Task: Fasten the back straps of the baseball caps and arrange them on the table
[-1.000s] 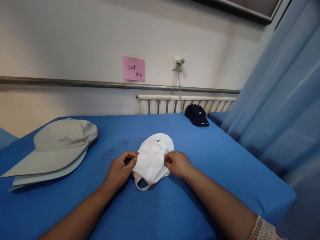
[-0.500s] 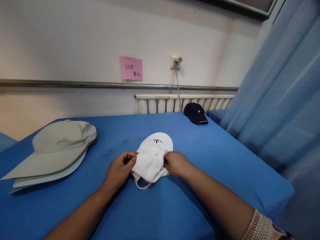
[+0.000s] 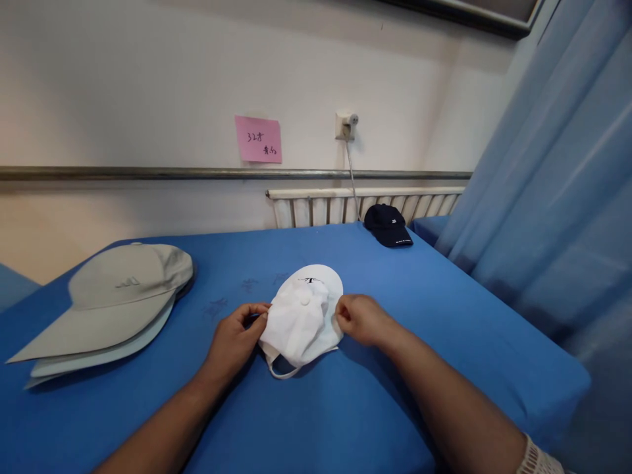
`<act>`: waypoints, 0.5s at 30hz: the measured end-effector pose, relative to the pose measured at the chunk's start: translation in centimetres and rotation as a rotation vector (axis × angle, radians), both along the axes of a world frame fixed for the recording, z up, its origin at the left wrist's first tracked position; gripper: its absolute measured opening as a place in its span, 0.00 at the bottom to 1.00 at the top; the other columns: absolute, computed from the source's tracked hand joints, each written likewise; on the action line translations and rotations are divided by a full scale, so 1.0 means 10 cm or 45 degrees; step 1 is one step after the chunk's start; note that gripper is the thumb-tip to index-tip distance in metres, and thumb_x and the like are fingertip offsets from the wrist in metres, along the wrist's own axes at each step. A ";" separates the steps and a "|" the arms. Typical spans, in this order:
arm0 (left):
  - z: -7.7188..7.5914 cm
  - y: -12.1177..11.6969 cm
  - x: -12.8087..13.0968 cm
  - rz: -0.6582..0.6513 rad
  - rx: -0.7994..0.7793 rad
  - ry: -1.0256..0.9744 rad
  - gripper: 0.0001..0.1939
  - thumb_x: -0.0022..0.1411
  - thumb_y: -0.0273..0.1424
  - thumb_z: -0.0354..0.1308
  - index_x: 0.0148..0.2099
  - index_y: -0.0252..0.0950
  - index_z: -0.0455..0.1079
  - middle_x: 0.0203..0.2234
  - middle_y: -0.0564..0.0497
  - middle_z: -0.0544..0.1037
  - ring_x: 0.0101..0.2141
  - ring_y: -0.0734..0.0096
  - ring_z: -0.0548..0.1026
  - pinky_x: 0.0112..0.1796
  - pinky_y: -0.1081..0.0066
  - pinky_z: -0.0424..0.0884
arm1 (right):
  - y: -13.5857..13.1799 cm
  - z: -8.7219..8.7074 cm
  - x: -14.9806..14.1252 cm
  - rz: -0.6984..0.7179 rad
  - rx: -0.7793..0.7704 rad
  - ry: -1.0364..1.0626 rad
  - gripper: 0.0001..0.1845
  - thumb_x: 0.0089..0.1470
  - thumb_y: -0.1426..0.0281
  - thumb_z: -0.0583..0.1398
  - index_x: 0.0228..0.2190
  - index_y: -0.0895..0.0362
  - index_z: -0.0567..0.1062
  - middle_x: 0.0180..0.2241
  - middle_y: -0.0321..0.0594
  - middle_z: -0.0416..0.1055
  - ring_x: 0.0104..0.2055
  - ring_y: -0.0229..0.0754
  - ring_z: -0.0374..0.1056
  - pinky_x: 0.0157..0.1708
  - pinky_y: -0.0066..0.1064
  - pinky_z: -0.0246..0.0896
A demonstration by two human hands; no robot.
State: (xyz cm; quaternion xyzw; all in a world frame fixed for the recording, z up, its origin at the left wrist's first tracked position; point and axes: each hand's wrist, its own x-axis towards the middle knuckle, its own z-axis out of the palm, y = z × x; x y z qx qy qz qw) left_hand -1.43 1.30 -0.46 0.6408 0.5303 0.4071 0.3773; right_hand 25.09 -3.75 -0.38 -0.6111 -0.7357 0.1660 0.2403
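A white baseball cap (image 3: pixel 296 322) lies on a blue-covered table, its brim pointing away from me and its crown crumpled. Dark lettering shows near the brim, and the strap at the back forms a loop on the near side. On the cap's left edge, my left hand (image 3: pixel 241 332) pinches the fabric between thumb and fingers. My right hand (image 3: pixel 363 319) is closed at the right edge beside the brim, fingers curled in; its fingertips are partly hidden but appear to grip the cap's side.
Stacked pale caps (image 3: pixel 123 289) sit at the left of the blue table (image 3: pixel 444 342). A navy cap (image 3: pixel 388 225) rests at the back right. Behind are a metal rail (image 3: pixel 172 174), a radiator (image 3: pixel 316 210) and a plugged-in cord (image 3: pixel 351 171). A blue curtain (image 3: pixel 548 171) hangs at right.
My right hand has shifted right, from against the crown to the cap's outer edge. More of the cap's right side is spread out. My left hand keeps its pinch.
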 end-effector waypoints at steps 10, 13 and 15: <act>0.02 -0.01 0.05 0.014 -0.035 0.025 0.21 0.46 0.49 0.63 0.33 0.36 0.74 0.37 0.45 0.81 0.39 0.55 0.78 0.42 0.60 0.73 | -0.12 0.01 -0.14 0.111 0.060 0.404 0.15 0.43 0.67 0.68 0.35 0.55 0.75 0.31 0.33 0.70 0.28 0.35 0.61 0.30 0.28 0.55; 0.04 -0.02 0.05 0.016 -0.046 0.038 0.21 0.47 0.48 0.63 0.34 0.36 0.73 0.37 0.45 0.81 0.38 0.56 0.78 0.41 0.61 0.73 | -0.14 -0.03 -0.28 0.061 0.223 0.320 0.04 0.48 0.73 0.63 0.30 0.55 0.73 0.29 0.33 0.69 0.29 0.36 0.63 0.31 0.28 0.54; 0.04 -0.02 0.05 0.023 -0.042 0.041 0.20 0.47 0.47 0.62 0.34 0.36 0.73 0.37 0.46 0.81 0.38 0.57 0.78 0.41 0.62 0.73 | -0.13 -0.05 -0.30 0.041 0.288 0.330 0.04 0.49 0.76 0.60 0.27 0.55 0.72 0.27 0.33 0.68 0.29 0.35 0.63 0.31 0.28 0.54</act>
